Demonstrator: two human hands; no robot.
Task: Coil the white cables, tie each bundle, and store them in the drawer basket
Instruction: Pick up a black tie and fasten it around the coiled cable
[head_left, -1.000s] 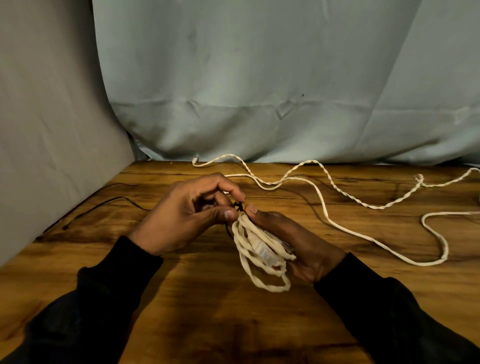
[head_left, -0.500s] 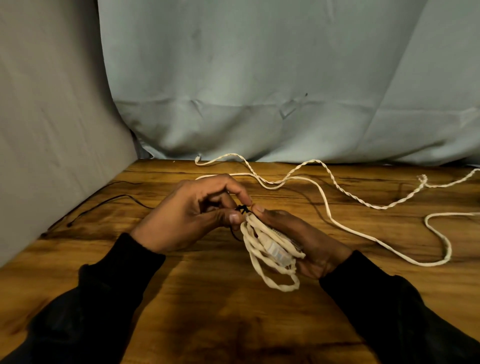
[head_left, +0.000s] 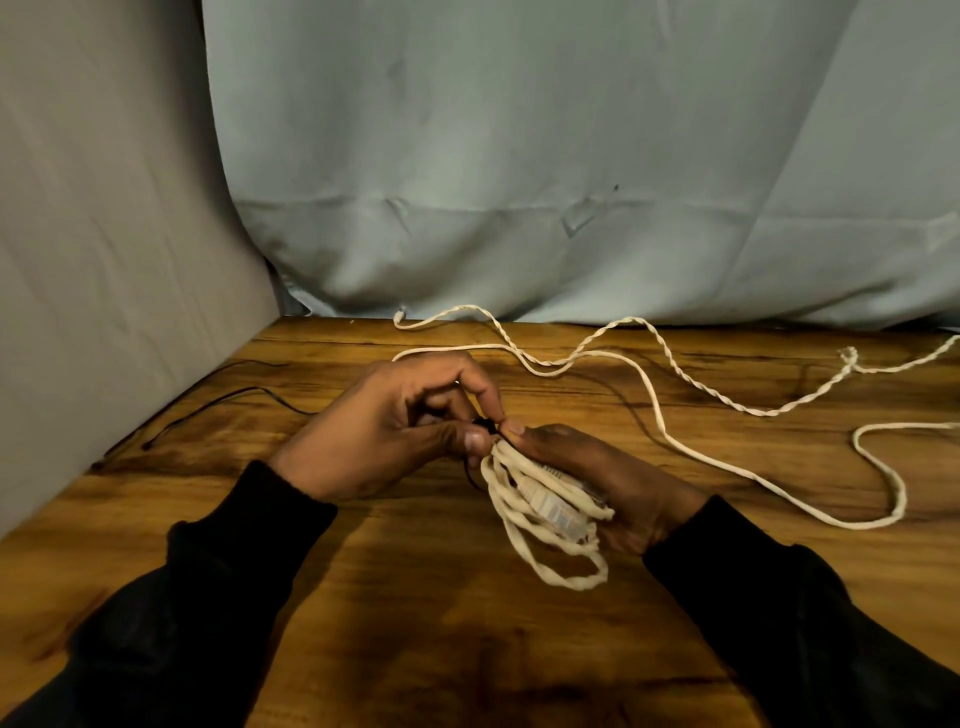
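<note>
Now L hand pinches black tie; R hand grips cable bundle.

A coiled bundle sits mid-table; a loose cable sprawls behind and right of it.

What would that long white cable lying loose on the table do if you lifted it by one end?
The loose cable would probably sag and trail, since it lies in soft wandering curves on the table. It looks light: thin, like the coiled bundle the right hand holds easily. Its twisted stretches may kink or snag.
</note>
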